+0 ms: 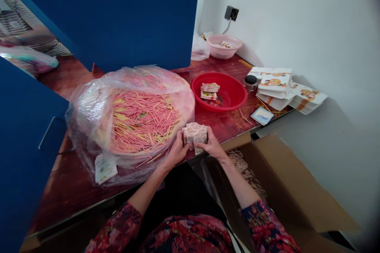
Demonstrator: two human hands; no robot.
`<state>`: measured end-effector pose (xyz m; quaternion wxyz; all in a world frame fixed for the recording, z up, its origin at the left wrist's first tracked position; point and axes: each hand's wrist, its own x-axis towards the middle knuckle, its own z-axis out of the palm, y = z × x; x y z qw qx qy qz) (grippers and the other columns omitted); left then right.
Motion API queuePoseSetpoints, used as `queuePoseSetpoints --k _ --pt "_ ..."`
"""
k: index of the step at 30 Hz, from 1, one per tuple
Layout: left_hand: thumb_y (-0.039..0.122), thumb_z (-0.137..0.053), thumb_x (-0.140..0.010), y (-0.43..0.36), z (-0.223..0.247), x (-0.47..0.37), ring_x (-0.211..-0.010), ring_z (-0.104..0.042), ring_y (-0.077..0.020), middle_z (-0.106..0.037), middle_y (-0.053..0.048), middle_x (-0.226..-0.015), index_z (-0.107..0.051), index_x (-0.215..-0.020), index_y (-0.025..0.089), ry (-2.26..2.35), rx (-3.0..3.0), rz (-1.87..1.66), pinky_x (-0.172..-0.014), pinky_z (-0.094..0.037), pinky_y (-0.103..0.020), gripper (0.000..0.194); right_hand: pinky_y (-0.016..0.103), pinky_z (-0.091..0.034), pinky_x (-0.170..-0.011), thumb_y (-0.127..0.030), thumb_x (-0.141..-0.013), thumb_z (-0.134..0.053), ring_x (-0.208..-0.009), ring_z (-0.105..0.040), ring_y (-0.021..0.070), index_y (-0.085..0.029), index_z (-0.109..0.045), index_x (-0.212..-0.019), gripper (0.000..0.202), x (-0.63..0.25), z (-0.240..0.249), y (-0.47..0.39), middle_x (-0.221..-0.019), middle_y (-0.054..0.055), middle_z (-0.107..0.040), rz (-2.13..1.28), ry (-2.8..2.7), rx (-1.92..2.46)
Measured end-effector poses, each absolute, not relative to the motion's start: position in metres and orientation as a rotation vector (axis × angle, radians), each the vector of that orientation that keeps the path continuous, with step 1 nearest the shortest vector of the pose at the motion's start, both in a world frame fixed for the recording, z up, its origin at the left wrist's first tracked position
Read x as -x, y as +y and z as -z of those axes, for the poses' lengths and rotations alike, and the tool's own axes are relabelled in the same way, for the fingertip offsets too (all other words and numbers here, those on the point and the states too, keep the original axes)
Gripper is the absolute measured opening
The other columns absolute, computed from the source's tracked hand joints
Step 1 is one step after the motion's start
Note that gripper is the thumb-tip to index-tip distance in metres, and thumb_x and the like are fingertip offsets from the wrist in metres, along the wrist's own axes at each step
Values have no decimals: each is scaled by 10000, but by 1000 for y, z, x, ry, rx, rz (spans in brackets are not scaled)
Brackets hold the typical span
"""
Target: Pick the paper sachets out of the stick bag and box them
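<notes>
At the table edge, both hands (193, 146) are holding firmly a cluster of small packets (195, 131) between them.

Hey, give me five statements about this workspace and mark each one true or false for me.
1. The left hand and right hand hold the pale bundles. True.
2. The pink bowl stands nearer the person than the red bowl. False: it stands farther back.
3. The red bowl is empty. False: small printed packets lie in it.
4. Pink and yellow sticks lie mixed together. True.
5. The cardboard box is open. True.
</notes>
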<state>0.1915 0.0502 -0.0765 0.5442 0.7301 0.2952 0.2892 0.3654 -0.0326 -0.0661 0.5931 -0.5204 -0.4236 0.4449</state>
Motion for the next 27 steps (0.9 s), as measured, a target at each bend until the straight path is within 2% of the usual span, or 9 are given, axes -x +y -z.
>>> queuePoseSetpoints --k 3,7,10,13,16,18,20,24,27 --pt "239 -642 -864 43 75 -195 -1290 -560 -248 -588 -134 -1347 -403 -1292 198 722 -1694 -754 -1135 -403 -429 493 384 -490 -1054 -367 -674 -870 -1155 -640 228 -254 -441 -1185 676 -356 62 -30 -1259 70 -649 -1010 -890 1170" --pt "251 -588 -889 39 72 -195 -1243 -589 -263 -597 -153 -1328 -391 -1291 186 796 -1753 -751 -1098 -434 -459 453 415 -485 -1065 -409 -608 -911 -1151 -637 249 -242 -427 -1186 772 -347 56 -25 -1232 81 -657 -965 -886 1173" --pt "221 -533 -881 38 67 -189 -1305 -545 -293 -562 -193 -1384 -355 -1355 157 907 -1790 -673 -1129 -402 -521 511 432 -498 -1060 -387 -543 -945 -1213 -612 280 -234 -399 -1297 944 -343 49 -28 -1336 118 -593 -1029 -952 1192" --pt "223 -527 -878 36 60 -179 -1381 -487 -291 -504 -200 -1471 -357 -1402 155 777 -1815 -583 -1189 -349 -519 555 435 -519 -1050 -328 -590 -925 -1272 -601 297 -279 -302 -1456 1067 -346 52 -36 -1477 149 -501 -1122 -977 1211" --pt "344 -627 -866 37 60 -171 -1436 -428 -333 -427 -212 -1543 -248 -1499 158 566 -1933 -486 -1199 -332 -548 761 468 -508 -1076 -344 -651 -884 -1241 -629 311 -254 -418 -1392 879 -358 77 -34 -1414 168 -573 -1097 -1061 1295" --pt "486 -777 -754 38 64 -169 -1450 -397 -382 -388 -244 -1559 -193 -1525 138 522 -1955 -488 -1199 -319 -574 1028 494 -482 -1107 -370 -618 -888 -1268 -610 337 -236 -482 -1337 837 -363 94 -28 -1387 166 -598 -993 -1118 1326" --pt "556 -867 -630 37 69 -172 -1452 -382 -409 -376 -261 -1556 -172 -1530 134 567 -1930 -513 -1193 -321 -590 1213 484 -518 -1071 -413 -593 -886 -1230 -635 349 -226 -529 -1280 796 -362 103 -24 -1337 163 -635 -916 -1092 1359" --pt "491 -869 -673 33 73 -180 -1353 -517 -337 -502 -201 -1466 -202 -1502 184 572 -1836 -615 -1135 -424 -516 1107 416 -609 -938 -441 -613 -871 -1101 -705 318 -232 -544 -1249 745 -347 93 -26 -1259 141 -674 -852 -1001 1368" --pt "440 -867 -683 33 73 -180 -1312 -551 -333 -534 -189 -1430 -190 -1497 194 587 -1882 -628 -1097 -453 -509 1087 438 -594 -975 -433 -619 -873 -1125 -696 316 -238 -519 -1264 762 -337 85 -27 -1286 143 -652 -791 -993 1337"
